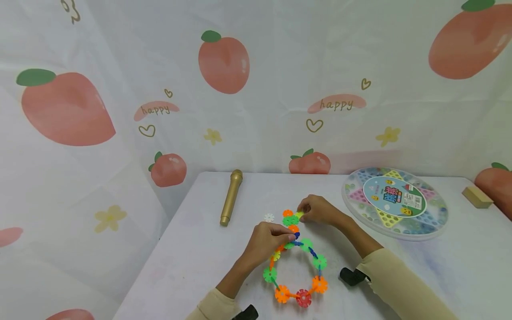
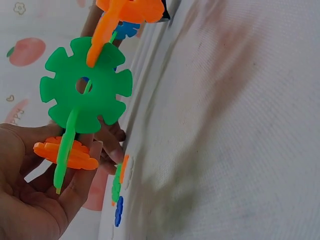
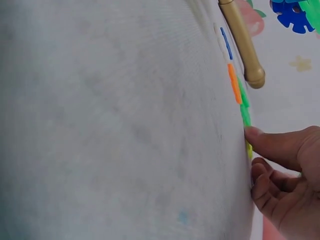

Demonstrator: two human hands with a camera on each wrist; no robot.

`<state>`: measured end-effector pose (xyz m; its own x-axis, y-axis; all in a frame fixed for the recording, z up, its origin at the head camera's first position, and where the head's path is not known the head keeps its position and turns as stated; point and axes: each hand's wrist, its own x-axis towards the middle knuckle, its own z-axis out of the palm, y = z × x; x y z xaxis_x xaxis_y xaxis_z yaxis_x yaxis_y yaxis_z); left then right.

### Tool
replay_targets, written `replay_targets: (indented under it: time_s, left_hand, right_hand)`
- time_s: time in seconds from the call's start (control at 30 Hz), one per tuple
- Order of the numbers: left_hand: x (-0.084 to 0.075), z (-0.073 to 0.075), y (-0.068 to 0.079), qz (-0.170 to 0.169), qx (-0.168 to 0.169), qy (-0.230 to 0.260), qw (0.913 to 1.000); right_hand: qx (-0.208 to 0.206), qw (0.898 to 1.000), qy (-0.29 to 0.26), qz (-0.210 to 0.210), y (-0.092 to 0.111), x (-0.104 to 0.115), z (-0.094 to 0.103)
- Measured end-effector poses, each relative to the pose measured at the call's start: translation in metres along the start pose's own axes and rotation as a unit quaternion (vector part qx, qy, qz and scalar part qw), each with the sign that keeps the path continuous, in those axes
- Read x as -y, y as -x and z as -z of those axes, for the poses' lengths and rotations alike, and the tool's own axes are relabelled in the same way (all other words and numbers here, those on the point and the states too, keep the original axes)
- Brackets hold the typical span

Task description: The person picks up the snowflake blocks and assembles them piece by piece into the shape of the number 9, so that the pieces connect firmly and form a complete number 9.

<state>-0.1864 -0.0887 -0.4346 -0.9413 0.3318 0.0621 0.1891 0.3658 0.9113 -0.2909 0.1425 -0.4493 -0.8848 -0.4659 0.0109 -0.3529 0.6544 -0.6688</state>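
A ring of interlocking plastic snowflake discs (image 1: 304,298), in orange, green, red and blue, hangs from my left hand (image 1: 264,244). The thumb and fingers of that hand pinch its far upper part. In the left wrist view a green disc (image 2: 100,90) of the ring stands before the palm, with an orange disc (image 2: 67,154) close to the fingers. My right hand (image 1: 320,210) pinches a yellow disc (image 1: 299,214) at the table surface. Loose green discs (image 1: 290,220) and an orange disc (image 1: 287,213) lie beside it. Part of the yellow disc is hidden by the fingers.
A white disc (image 1: 269,218) lies left of the loose pieces. A gold microphone-shaped stick (image 1: 231,198) rests at the back left of the table (image 1: 180,258). At the back right are a round Chinese checkers set (image 1: 396,203) and a wooden block (image 1: 478,197). A fruit-print cloth (image 1: 256,124) hangs behind.
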Motion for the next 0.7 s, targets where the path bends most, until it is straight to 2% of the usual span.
replay_targets:
  time_s: [0.27,0.47,0.7]
  left_hand:
    - [0.0,0.001,-0.002,-0.001,0.004,0.007,1.0]
    - [0.002,0.001,-0.004,0.002,0.003,0.005,1.0]
    - [0.001,-0.001,-0.006,0.008,-0.003,0.017,0.9998]
  right_hand:
    - [-0.01,1.0,-0.014,-0.022,0.008,-0.002,0.005]
    - [-0.014,1.0,-0.01,-0.014,0.022,-0.005,0.009]
    - [0.014,0.997,-0.072,-0.002,0.038,-0.001,0.018]
